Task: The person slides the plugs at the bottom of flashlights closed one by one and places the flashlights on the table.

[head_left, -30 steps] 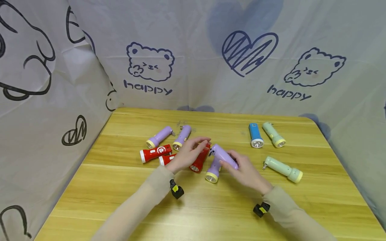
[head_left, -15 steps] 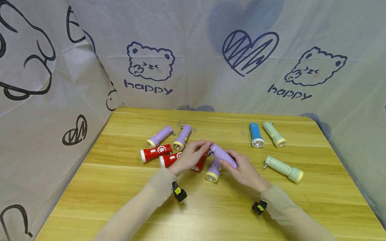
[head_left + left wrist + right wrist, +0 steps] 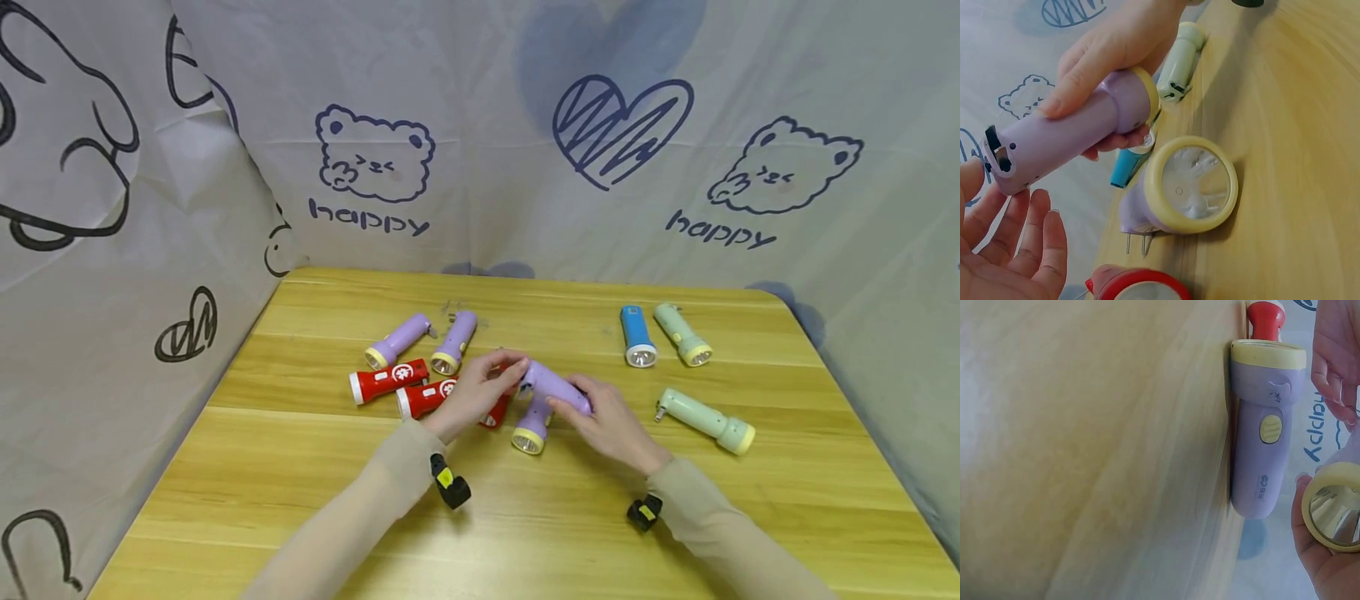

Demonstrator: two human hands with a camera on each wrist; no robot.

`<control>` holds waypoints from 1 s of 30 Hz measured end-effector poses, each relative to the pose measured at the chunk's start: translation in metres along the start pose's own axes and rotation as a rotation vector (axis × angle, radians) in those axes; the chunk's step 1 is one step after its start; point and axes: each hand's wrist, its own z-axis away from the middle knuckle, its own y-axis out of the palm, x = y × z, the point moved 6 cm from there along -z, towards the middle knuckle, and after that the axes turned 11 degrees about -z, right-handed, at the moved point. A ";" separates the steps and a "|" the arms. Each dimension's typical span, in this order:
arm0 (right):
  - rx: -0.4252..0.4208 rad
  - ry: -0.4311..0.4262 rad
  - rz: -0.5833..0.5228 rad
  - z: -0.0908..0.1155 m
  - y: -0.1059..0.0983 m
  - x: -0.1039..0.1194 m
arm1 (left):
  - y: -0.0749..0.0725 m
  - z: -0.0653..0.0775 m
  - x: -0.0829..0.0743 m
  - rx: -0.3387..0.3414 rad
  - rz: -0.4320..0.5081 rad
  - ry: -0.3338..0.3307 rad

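My right hand [image 3: 613, 423] grips a purple flashlight [image 3: 557, 386] by its yellow-rimmed head end and holds it raised and tilted. The thumb and fingertips of my left hand [image 3: 478, 393] pinch its tail, where the left wrist view shows a dark slot with a small black flap [image 3: 992, 136] standing out. Below it, another purple flashlight [image 3: 1138, 203] lies on the table with two metal prongs showing at its side; the right wrist view shows its yellow switch [image 3: 1270, 429]. A red flashlight [image 3: 497, 410] lies partly hidden under my left hand.
To the left lie two more purple flashlights [image 3: 455, 340] and two red ones with white rims [image 3: 388, 380]. On the right are a blue flashlight [image 3: 637, 333] and two pale green ones [image 3: 701, 418]. A printed cloth [image 3: 480, 208] hangs behind the wooden table [image 3: 525, 533].
My left hand has come right and closed in on the tail of the held purple flashlight, uncovering more of a red flashlight beside it. My right hand has barely moved.
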 end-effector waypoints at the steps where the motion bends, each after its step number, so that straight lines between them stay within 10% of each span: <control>1: -0.001 -0.001 0.002 0.000 0.000 0.000 | 0.000 0.000 0.000 -0.002 0.011 -0.002; 30: -0.028 0.027 -0.016 -0.003 0.001 -0.004 | 0.012 0.002 0.006 0.091 0.339 -0.091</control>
